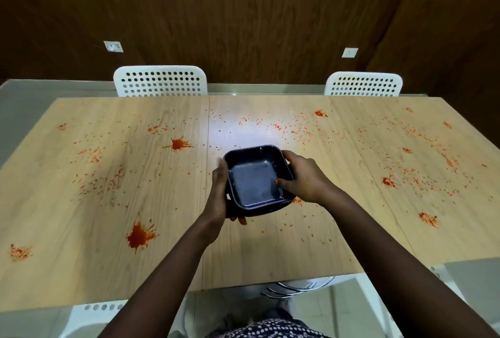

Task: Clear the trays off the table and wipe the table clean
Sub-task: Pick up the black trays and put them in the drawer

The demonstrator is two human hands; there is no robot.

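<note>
- The black tray is being held over the middle of the table, tilted a little.
- The left hand is gripping its left side, fingers curling under.
- The right hand is pinching the right rim, thumb inside.
- Red stains are lying over the wood.
- Two white chairs are standing behind.

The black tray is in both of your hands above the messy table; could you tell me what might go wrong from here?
1. The black tray is tilted; any residue inside could drip onto the table.
2. The left hand and right hand hold it just above red splatters; lowering it may smear them.
3. No cloth is visible, so wiping must wait.
</note>
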